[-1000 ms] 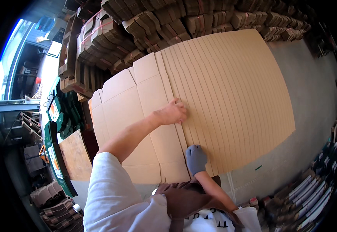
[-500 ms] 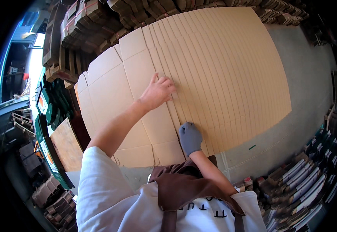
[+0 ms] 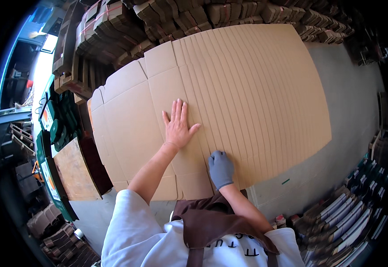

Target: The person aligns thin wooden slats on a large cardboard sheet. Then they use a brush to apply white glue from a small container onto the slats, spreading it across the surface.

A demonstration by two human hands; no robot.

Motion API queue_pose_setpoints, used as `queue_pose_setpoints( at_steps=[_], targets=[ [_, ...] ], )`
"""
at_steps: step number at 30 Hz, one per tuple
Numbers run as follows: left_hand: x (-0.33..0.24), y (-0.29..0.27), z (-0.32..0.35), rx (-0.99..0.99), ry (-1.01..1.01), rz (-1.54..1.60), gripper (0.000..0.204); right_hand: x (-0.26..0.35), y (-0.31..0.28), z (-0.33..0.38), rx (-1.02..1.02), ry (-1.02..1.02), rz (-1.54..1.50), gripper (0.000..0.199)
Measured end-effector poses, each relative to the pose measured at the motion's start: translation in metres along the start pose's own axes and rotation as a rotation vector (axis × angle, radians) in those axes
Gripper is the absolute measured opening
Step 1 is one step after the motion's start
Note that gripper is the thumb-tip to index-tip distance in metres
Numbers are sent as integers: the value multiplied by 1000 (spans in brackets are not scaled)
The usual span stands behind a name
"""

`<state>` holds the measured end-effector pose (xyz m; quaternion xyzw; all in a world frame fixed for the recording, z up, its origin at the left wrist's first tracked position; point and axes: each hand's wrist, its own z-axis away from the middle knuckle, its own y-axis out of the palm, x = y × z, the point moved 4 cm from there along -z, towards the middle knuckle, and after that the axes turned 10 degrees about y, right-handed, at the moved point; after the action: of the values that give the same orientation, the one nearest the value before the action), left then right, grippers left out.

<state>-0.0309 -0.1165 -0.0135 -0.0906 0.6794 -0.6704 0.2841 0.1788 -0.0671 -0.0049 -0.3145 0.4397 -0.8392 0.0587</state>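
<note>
Flattened cardboard sheets lie fanned out in front of me, each overlapping its neighbour so their edges make a row of close lines. The leftmost, uppermost cardboard sheet shows its creases and flap slots. My left hand, bare, rests flat on that sheet with its fingers spread and thumb out to the right. Close to my body, my right hand wears a grey glove and is curled closed at the near part of the overlapping edges. Whatever its fingers may hold is hidden beneath them.
Bundled stacks of brown cardboard line the far side, some beside a wooden pallet. At left stand green objects and a wooden board. More stacked cardboard is at the lower right, beyond the grey floor.
My left hand has gone from half-curled near the overlapping edges to flat and spread, slightly nearer my body. The gloved right hand stays closed at about the same place on the cardboard.
</note>
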Motion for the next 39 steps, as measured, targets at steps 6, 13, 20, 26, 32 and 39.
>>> queue_pose_setpoints(
  at_steps=[6, 13, 20, 26, 32, 39],
  targets=[
    [3, 2, 2, 17, -9, 20, 94, 2, 1, -1, 5, 3, 9, 16],
    [-2, 1, 2, 11, -13, 49, 93, 1, 4, -1, 7, 1, 32, 16],
    [-3, 0, 1, 4, -7, 45, 93, 3, -2, -1, 28, 10, 31, 16],
    [-2, 6, -1, -14, -11, 30, 91, -2, -3, -4, 34, 9, -39, 15],
    [-1, 7, 2, -24, -13, 18, 90, -29, -15, -10, 41, 87, -341, 12],
    [-3, -5, -4, -55, -11, 65, 81, 17, -29, -40, -59, -102, -37, 14]
  ],
)
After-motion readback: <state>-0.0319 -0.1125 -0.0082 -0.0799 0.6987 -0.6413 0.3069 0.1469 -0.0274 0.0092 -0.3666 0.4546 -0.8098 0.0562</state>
